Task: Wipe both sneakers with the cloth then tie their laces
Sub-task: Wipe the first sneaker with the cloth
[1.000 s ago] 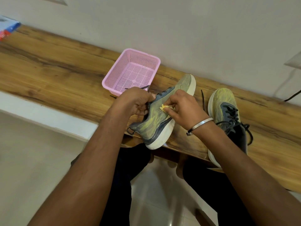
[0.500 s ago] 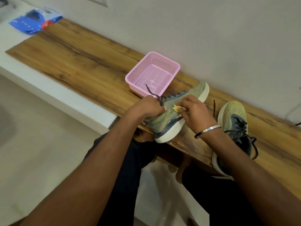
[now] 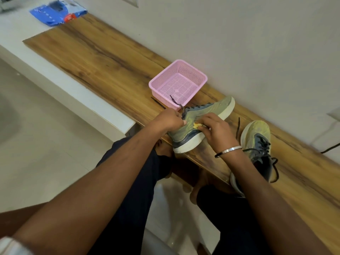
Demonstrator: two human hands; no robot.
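Pressing cloth (image 3: 251, 125) on sneaker (image 3: 198, 124), right hand (image 3: 217, 131).

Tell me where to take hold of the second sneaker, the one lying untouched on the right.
Probably best to grip the green-and-grey sneaker at its heel collar, coming from the near edge of the wooden bench. Its heel overhangs that edge toward the person, its toe points at the wall, and loose dark laces cover the midfoot.

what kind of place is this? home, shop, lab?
Probably a home or similar indoor room: a wooden bench top along a plain wall, a pink basket on it, a tiled floor. No shop fittings or lab gear show.
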